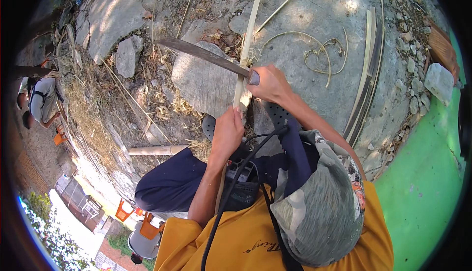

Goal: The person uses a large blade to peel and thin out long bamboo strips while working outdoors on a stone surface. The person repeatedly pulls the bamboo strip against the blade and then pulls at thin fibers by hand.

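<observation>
My right hand (269,84) is closed around the short handle of a machete (206,56). Its long dark blade points up and to the left and crosses a pale bamboo strip (251,18), touching it or nearly so. Lower down, my left hand (228,132) grips that same strip, which runs away from me past the blade. Beneath the blade is a flat grey stone (201,86) with a lined surface. Thin curled shavings (183,105) lie around the stone's edges. My feet, in dark shoes with holes, are just below it.
Long split strips (366,77) lie at the right, beside a curled thin strip (324,57). A whitish rock (439,83) and a green wall (418,187) edge that side. A bamboo pole (156,150) lies left of my knee. Other people (44,96) are at the far left.
</observation>
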### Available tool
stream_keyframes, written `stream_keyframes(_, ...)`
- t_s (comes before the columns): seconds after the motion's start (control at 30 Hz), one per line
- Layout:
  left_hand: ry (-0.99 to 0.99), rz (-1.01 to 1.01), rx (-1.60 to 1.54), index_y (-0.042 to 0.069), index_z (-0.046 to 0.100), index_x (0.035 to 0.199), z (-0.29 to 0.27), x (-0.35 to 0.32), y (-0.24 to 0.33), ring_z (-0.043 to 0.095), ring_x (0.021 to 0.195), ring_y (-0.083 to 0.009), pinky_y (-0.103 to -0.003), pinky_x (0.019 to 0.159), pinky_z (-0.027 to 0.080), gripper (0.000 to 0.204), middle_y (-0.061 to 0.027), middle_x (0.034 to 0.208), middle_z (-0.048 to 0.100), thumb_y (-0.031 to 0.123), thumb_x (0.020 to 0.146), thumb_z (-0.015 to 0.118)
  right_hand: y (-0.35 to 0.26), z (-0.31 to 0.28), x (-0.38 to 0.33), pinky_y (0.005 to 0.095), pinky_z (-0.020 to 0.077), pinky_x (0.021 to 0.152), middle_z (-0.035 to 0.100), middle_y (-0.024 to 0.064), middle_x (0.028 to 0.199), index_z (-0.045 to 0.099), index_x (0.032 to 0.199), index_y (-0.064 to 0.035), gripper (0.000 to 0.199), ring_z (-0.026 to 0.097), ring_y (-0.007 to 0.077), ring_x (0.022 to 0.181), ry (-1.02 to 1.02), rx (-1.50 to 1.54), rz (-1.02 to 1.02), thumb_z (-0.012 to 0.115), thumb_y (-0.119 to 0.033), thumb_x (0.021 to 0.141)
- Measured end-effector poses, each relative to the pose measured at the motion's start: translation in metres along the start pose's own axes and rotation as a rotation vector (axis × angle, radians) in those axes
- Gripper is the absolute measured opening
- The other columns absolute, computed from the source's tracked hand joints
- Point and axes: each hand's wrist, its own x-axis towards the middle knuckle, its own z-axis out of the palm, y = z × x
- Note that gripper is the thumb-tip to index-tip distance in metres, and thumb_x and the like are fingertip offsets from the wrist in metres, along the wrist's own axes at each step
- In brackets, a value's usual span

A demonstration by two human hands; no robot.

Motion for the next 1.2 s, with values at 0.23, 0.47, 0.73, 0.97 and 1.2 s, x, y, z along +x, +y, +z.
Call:
stream_keyframes(0.23, -0.003, 0.023, 0.009, -0.006, 0.056, 0.090, 0.005, -0.007, 0.004, 0.061, 0.074, -0.0521, -0.054, 0.065, 0.044, 0.033, -0.0297, 0.073, 0.061, 0.019, 0.108, 0.044, 0.014, -0.008, 0.003, 0.0514, 0.0550, 0.068, 0.068, 0.0241, 0.072, 0.072, 0.079, -0.0046, 0.024, 0.067, 0.0466, 0.070, -0.036, 0.013, 0.022, 0.068, -0.027, 0.071)
stream_keyframes(0.47, 0.024, 0.040, -0.010, -0.006, 0.056, 0.089, -0.006, -0.007, 0.006, 0.061, 0.073, -0.0513, -0.054, 0.066, 0.044, 0.035, -0.0299, 0.073, 0.060, 0.020, 0.109, 0.044, 0.011, -0.003, -0.016, 0.0499, 0.0537, 0.068, 0.068, 0.0205, 0.072, 0.071, 0.084, -0.0056, 0.022, 0.066, 0.0455, 0.072, -0.036, 0.000, -0.124, 0.070, -0.025, 0.073)
stream_keyframes(0.73, -0.038, -0.037, -0.088, -0.005, 0.057, 0.091, -0.010, -0.013, 0.001, 0.059, 0.069, -0.0464, -0.048, 0.067, 0.046, 0.035, -0.0261, 0.073, 0.058, 0.023, 0.109, 0.044, 0.015, -0.008, -0.020, 0.0508, 0.0535, 0.069, 0.069, 0.0224, 0.074, 0.072, 0.083, -0.0043, 0.025, 0.066, 0.0452, 0.072, 0.040, 0.091, -0.032, 0.071, -0.027, 0.073)
stream_keyframes(0.97, -0.112, -0.072, -0.123, -0.003, 0.057, 0.090, -0.010, -0.016, 0.003, 0.057, 0.068, -0.0439, -0.047, 0.067, 0.045, 0.036, -0.0250, 0.075, 0.059, 0.024, 0.110, 0.042, 0.021, -0.005, -0.025, 0.0471, 0.0523, 0.065, 0.067, 0.0191, 0.071, 0.072, 0.087, -0.0081, 0.022, 0.064, 0.0443, 0.070, 0.030, 0.048, -0.104, 0.070, -0.024, 0.072)
stream_keyframes(1.2, -0.064, -0.094, -0.100, -0.002, 0.056, 0.089, -0.007, -0.019, 0.004, 0.055, 0.066, -0.0434, -0.047, 0.067, 0.045, 0.036, -0.0239, 0.071, 0.057, 0.024, 0.110, 0.043, 0.018, -0.001, -0.029, 0.0472, 0.0490, 0.062, 0.063, 0.0226, 0.070, 0.070, 0.084, -0.0031, 0.022, 0.062, 0.0448, 0.067, -0.018, 0.137, -0.095, 0.069, -0.022, 0.074)
